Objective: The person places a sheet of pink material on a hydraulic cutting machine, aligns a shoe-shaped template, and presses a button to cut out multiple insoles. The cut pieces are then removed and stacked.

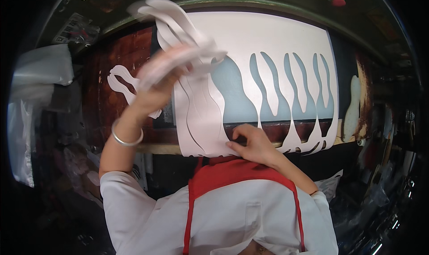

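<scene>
A pale sheet [272, 29] lies over the work surface, with several long sole-shaped openings cut through it. My left hand [170, 69], blurred by motion, is closed around a bundle of white sole-shaped pieces [172, 20] above the sheet's left part. Where the fingers wrap the bundle is partly smeared. Below it, cut outlines of more such pieces [199, 103] show in the sheet. At the near edge rests my right hand [254, 143], fingers loosely curled and apart from the thumb, whose tip touches the sheet. Nothing shows in its grip.
Light blue board [232, 94] shows through the openings. More white cut pieces [120, 83] lie on the reddish-brown surface [134, 49] at left. A pale sole-shaped template [353, 107] is at right. A red button [338, 0] sits on the green machine frame behind. Plastic bags [42, 65] hang far left.
</scene>
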Motion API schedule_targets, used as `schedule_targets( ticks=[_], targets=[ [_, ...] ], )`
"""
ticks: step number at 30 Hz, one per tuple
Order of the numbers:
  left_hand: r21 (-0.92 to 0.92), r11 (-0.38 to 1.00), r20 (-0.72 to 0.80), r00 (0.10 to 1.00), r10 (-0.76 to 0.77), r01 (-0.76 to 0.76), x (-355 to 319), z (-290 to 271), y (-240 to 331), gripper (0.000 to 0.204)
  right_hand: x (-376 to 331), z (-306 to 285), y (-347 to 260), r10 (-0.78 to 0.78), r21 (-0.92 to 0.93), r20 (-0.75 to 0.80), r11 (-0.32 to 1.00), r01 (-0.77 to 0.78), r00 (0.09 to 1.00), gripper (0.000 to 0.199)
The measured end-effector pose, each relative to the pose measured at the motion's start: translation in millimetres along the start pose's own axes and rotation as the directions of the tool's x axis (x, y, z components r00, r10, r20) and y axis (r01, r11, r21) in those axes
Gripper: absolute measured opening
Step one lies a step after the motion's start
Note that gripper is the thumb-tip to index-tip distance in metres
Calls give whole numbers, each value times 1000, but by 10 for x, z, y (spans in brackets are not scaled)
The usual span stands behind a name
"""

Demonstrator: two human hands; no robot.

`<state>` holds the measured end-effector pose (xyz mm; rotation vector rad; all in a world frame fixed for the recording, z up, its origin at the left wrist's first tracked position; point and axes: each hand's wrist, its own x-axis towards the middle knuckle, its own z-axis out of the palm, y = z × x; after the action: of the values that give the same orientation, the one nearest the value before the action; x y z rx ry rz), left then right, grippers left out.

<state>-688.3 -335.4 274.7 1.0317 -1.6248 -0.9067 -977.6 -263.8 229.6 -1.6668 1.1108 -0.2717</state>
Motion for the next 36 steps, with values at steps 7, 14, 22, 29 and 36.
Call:
schedule_targets(
  ticks=[7,14,22,29,36],
  targets=[
    [-389,894,-584,692,-424,220,197,-566,15,37,239,219,135,200,374,293,876,-304,935,24],
    [322,888,-26,935,354,-327,-264,-396,-45,37,333,313,152,125,653,313,691,-309,941,21],
    [336,887,595,802,60,-315,-974,351,-463,57,476,333,225,117,924,304,204,-323,945,11],
    [-283,856,421,858,-294,433,-667,90,-496,34,381,177,-198,285,406,116,861,-307,951,15],
    [-736,630,-150,849,-507,246,-306,-126,-371,39,610,438,-473,-494,-558,-2,722,410,869,51]
  ],
)
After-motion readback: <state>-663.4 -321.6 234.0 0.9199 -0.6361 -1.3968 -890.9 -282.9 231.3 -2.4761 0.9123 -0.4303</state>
